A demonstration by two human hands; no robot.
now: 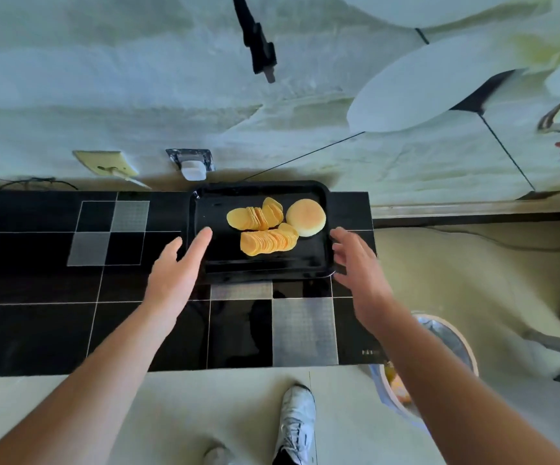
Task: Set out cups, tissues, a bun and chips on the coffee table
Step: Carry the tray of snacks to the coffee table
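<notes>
My left hand (174, 266) and right hand (359, 263), both spread wide and empty, flank the tray (261, 266) on the black tiled table (36, 323). The chips (265, 229) and bun (306, 218) lie on the tray; no cups or tissues in view. Next, probably: grip both tray edges evenly. Beyond, a pale floral wall (137, 78).

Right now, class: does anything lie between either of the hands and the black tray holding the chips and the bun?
Nothing visible does. The left hand is open at the tray's left edge, the right hand open at its right edge. The chips and bun sit inside the tray, clear of both edges.
</notes>
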